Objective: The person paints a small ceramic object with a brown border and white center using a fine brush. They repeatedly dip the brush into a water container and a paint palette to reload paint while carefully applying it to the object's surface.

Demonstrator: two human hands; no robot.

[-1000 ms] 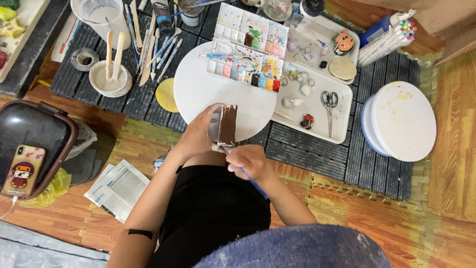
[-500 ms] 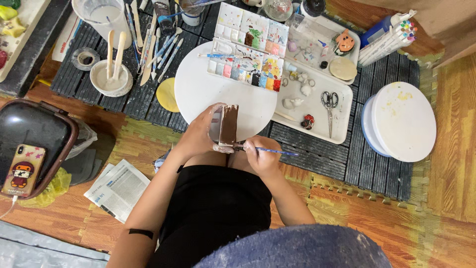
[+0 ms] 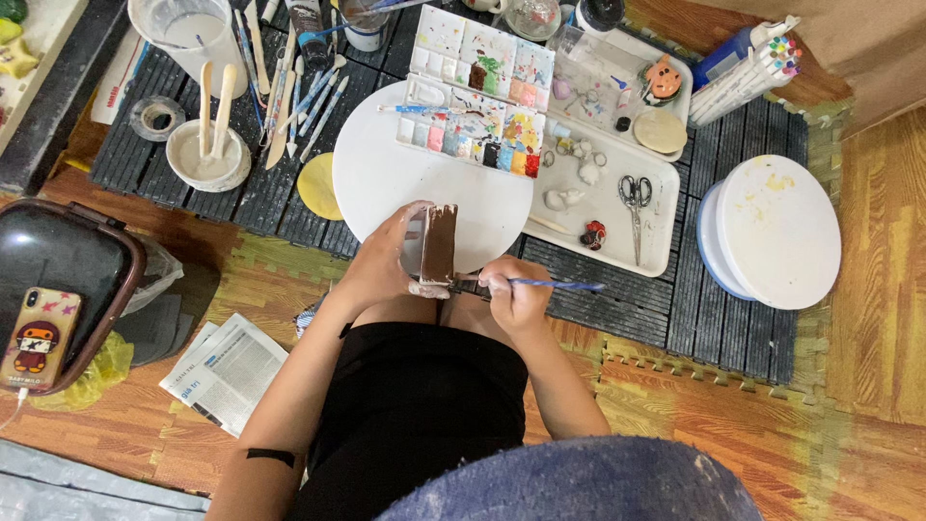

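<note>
Clearly, the left hand [image 3: 386, 265] wraps around a small brown-painted block [image 3: 440, 243] and holds it upright over the lap, at the near edge of the round white board [image 3: 386, 174]; that grip turns the brown face toward the person and keeps the fingers off most of the painted surface. The right hand [image 3: 516, 294] pinches a thin blue-handled brush [image 3: 550, 284] like a pen, its tip meeting the lower edge of the block while the handle points away to the right, so the stroke can be steered from close to the bristles. Both hands sit close together above the black-clad lap, which seems to steady them. Just beyond the block, an open paint palette [image 3: 477, 92] with many coloured wells lies on the board, within easy reach for reloading. To its right, a white tray [image 3: 608, 217] holds scissors [image 3: 634, 193] and small pale pieces. Farther right stands a stack of round white boards [image 3: 776, 232], well apart. On the left, a white bowl [image 3: 207, 159] holds 2 wooden sticks, beside loose brushes on the dark slatted mat [image 3: 617, 309]. A phone [image 3: 39, 338] rests on a dark case at the far left, with a folded newspaper [image 3: 227, 371] near it.
</note>
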